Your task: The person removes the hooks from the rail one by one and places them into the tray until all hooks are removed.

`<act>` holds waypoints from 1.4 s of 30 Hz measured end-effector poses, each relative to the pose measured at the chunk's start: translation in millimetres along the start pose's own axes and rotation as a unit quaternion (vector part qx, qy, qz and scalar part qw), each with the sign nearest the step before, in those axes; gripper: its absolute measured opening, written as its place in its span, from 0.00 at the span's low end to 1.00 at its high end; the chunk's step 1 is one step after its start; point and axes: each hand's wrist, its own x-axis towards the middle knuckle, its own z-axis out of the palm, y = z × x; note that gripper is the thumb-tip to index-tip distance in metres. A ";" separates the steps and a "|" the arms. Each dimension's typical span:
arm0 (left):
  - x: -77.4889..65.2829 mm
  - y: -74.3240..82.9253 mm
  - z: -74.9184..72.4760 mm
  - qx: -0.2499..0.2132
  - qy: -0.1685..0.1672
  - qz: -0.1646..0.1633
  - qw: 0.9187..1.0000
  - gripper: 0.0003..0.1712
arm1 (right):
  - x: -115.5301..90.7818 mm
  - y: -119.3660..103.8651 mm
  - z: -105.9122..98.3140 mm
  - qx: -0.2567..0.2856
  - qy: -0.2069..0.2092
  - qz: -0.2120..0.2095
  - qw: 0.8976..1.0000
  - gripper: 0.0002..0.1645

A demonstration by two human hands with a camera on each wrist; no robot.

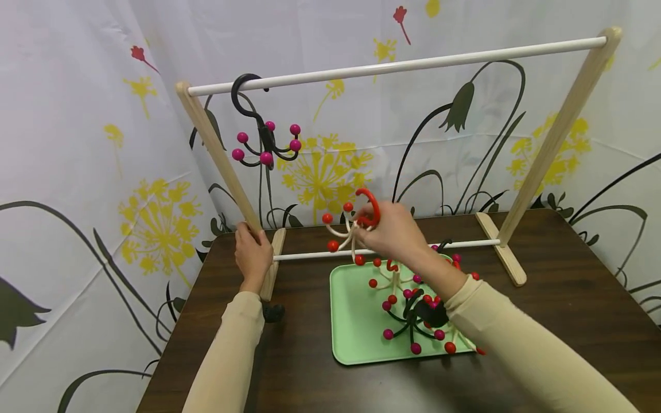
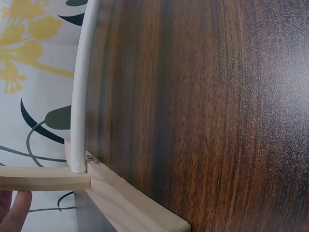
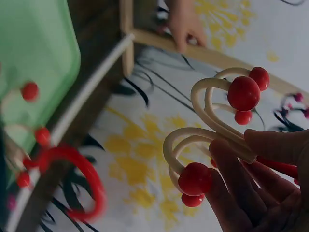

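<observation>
My right hand [image 1: 395, 229] pinches a cream-armed hanging piece with red balls [image 3: 227, 135] and a red hook [image 1: 376, 211], raised above the tray's back edge. In the right wrist view its thumb and fingers hold the stem where cream meets red. My left hand [image 1: 253, 252] grips the lower part of the rack's left wooden post [image 1: 219, 155]; the left wrist view shows only some fingertips [image 2: 18, 210] beside the wood. A black hanging piece with pink balls [image 1: 265, 137] hangs by its hook near the left end of the white top bar [image 1: 392, 67].
A green tray [image 1: 351, 327] on the dark wooden table [image 1: 304, 367] holds several black and cream hooked pieces, partly hidden by my right forearm. Behind it runs the rack's white lower bar [image 1: 310, 256]. The right post [image 1: 558, 137] stands beyond. A patterned curtain [image 1: 320, 28] backs everything.
</observation>
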 end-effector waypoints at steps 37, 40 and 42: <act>-0.6 -3.0 1.6 0.001 -0.007 -0.001 1.000 0.17 | -27.0 46.4 111.7 -0.009 -0.083 0.081 0.993 0.06; -0.7 -2.3 0.6 0.000 -0.006 0.000 1.000 0.17 | -26.3 48.2 112.5 -0.012 -0.092 0.083 0.992 0.06; -0.4 -2.0 -0.1 0.000 -0.003 0.001 1.000 0.17 | -25.8 48.9 112.9 -0.015 -0.100 0.085 0.991 0.07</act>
